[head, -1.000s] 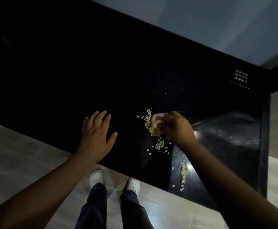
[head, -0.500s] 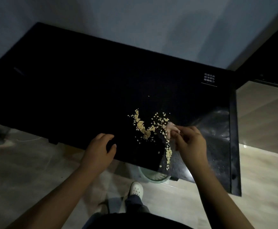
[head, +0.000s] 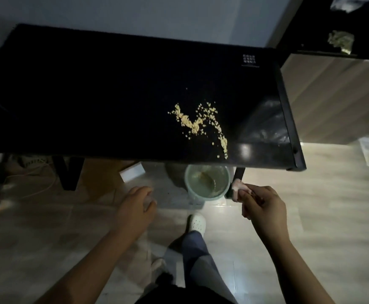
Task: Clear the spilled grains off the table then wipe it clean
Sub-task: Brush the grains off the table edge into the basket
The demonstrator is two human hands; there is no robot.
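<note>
Head view. My right hand (head: pixel 264 205) pinches a small pale cloth (head: pixel 237 187) between thumb and curled fingers. It is held below the table's near edge, just beside the rim of the green bucket (head: pixel 188 183). My left hand (head: pixel 135 205) hangs over the floor, fingers loosely curled, holding nothing.

The grains (head: pixel 199 123) lie on the black table (head: pixel 91 95) in a V-shaped patch right of centre. One trail runs to the near edge, directly above the bucket.

Judgement: the bucket stands partly under that edge to catch the sweep, and the cloth is held ready as the pusher.

Clearance: nothing stands between the grains and the near edge. The right edge appears to carry a raised border, so sweeping that way would likely trap grains. The tabletop extends well to the left
</note>
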